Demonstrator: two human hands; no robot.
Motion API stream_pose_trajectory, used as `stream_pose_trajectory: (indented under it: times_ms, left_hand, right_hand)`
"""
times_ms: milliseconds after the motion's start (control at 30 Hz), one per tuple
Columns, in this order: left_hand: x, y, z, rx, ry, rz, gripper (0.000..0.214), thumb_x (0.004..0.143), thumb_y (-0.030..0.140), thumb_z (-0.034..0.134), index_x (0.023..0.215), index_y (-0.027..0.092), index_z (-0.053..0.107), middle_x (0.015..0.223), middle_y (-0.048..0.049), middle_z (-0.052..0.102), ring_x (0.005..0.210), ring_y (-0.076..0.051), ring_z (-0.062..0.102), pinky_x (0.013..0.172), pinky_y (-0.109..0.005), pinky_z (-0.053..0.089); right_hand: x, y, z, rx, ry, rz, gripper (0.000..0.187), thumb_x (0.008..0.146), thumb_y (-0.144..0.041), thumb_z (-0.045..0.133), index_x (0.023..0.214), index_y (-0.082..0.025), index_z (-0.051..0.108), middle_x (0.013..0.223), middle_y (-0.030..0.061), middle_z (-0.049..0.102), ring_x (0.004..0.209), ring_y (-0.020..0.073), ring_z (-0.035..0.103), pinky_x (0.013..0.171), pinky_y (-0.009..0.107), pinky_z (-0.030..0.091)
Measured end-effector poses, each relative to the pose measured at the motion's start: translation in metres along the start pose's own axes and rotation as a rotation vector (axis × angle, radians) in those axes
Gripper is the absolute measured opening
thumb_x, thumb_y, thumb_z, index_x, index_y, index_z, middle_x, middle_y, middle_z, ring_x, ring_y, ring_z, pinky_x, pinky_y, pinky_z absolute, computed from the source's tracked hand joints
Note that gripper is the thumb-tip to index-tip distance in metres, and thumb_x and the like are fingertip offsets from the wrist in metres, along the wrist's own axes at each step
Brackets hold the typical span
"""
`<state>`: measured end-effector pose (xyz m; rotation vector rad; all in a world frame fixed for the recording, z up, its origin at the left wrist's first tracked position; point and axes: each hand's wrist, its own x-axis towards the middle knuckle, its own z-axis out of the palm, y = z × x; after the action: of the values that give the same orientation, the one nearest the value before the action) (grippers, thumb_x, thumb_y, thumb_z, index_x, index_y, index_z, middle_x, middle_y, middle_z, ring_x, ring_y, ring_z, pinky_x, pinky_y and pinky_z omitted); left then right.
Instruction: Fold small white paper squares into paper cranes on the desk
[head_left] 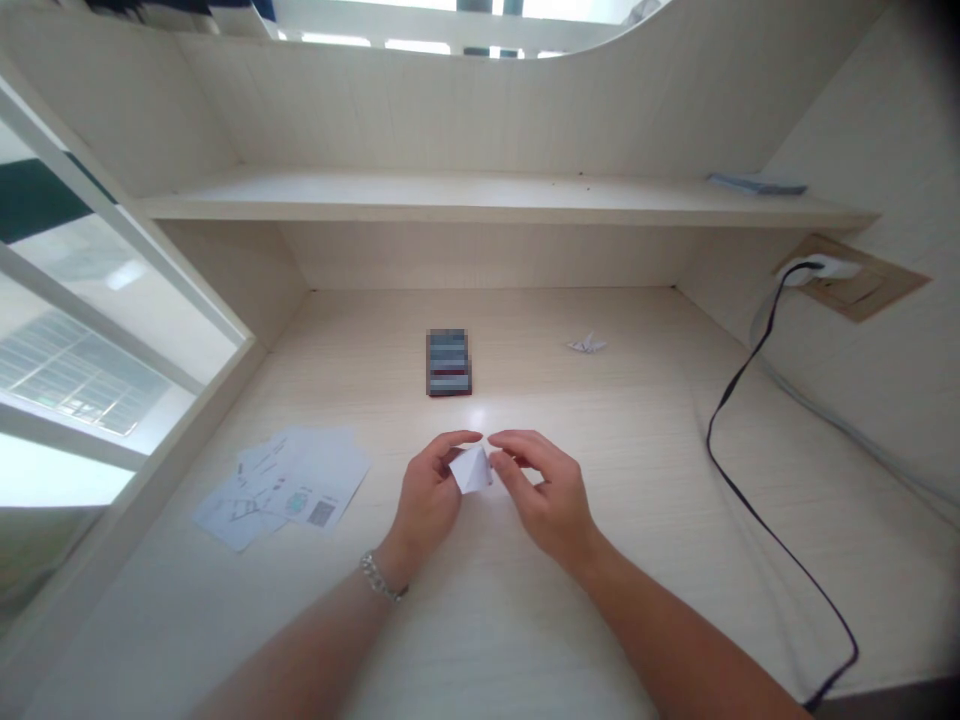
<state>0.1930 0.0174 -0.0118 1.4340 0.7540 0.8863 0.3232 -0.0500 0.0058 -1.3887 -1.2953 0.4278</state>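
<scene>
Between my two hands, above the middle of the desk, is a small white folded paper [472,471] with pointed corners and visible creases. My left hand [430,487] grips it from the left, thumb and fingers closed around its edge. A silver chain bracelet [383,577] circles the left wrist. From the other side, my right hand [545,492] pinches at the right edge of the paper with bent fingers, its thumb and index fingertips close to the upper point. Farther back on the desk lies a small folded paper crane [587,344].
A phone [448,362] lies beyond my hands, its screen blurred. Several printed paper sheets [300,480] overlap on the left. A black cable [739,495] runs from the wall socket [855,280] down the right side. Above the desk's back is a shelf [480,195].
</scene>
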Motion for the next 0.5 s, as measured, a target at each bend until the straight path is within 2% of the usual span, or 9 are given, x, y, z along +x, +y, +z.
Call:
stream_pose_trajectory:
  times_ms: [100, 200, 500]
  left_hand:
    - [0.0, -0.002, 0.004, -0.216, -0.096, -0.095, 0.022, 0.074, 0.018, 0.06, 0.094, 0.019, 0.051, 0.073, -0.0024, 0.068, 0.062, -0.016, 0.064, 0.056, -0.027, 0.049]
    - [-0.001, -0.002, 0.007, -0.267, -0.123, -0.111, 0.021, 0.072, 0.021, 0.064, 0.087, 0.017, 0.05, 0.067, -0.002, 0.066, 0.057, -0.016, 0.063, 0.052, -0.025, 0.048]
    - [0.0, 0.002, 0.005, -0.131, -0.032, -0.101, 0.022, 0.063, 0.023, 0.073, 0.077, 0.014, 0.058, 0.068, -0.0016, 0.066, 0.059, -0.013, 0.061, 0.055, -0.023, 0.048]
  right_hand:
    - [0.008, 0.013, -0.002, 0.214, -0.065, 0.256, 0.02, 0.079, -0.03, 0.057, 0.091, -0.017, 0.066, 0.081, 0.0057, 0.066, 0.066, 0.0152, 0.062, 0.057, 0.026, 0.051]
    - [0.012, 0.022, -0.003, 0.382, -0.202, 0.362, 0.018, 0.073, -0.031, 0.063, 0.081, -0.016, 0.067, 0.066, 0.0024, 0.064, 0.056, 0.0134, 0.059, 0.052, 0.025, 0.048]
    - [0.013, 0.022, -0.006, 0.47, -0.259, 0.376, 0.015, 0.071, -0.028, 0.066, 0.08, -0.016, 0.065, 0.066, 0.0018, 0.064, 0.059, 0.0135, 0.06, 0.056, 0.026, 0.049]
